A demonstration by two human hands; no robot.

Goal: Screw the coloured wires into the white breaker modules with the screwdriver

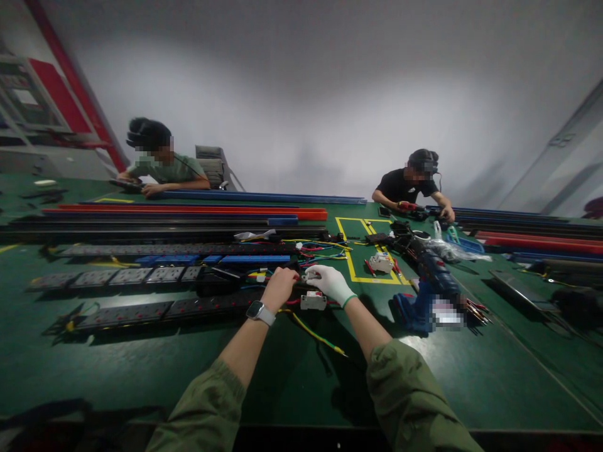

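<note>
Green desk (188, 383), pale wall (301, 125) beyond. Left hand (281, 286), bare, and right hand (328, 283), white-gloved: close together, both curled — grasp could not be told. White breaker (313, 301): lay just nearside — a snagged red lead (333, 303) could have shifted it.

Left hand (281, 286) and right hand (328, 283) are facing each other, fingers bent.
The bare left is pointing its fingertips toward the white-gloved right, which is arching just beside it; both forearms (244, 353) are angling inward, green sleeves (207, 398) bunching behind the hands.
</note>
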